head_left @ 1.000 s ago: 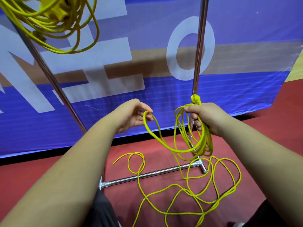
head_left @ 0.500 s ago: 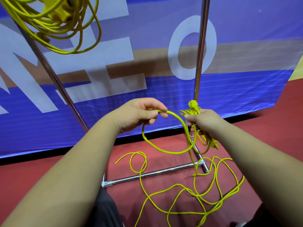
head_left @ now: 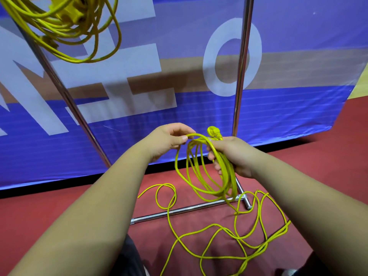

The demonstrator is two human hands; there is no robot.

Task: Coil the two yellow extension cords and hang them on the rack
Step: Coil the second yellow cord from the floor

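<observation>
A person's right hand [head_left: 237, 156] clamps a half-coiled yellow extension cord [head_left: 226, 172] at centre frame, its plug [head_left: 213, 131] jutting toward 12 o'clock, while the left hand [head_left: 169, 140] pinches a loop just beside it. The rest trails over the red floor [head_left: 59, 212] toward 5 o'clock; a second coiled cord [head_left: 59, 24] hangs on the rack [head_left: 243, 66] at 11 o'clock.

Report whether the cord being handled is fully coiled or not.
Partly coiled: the right hand grips several hanging loops, the left hand pinches one strand, and much of the cord sprawls loose on the floor.
</observation>
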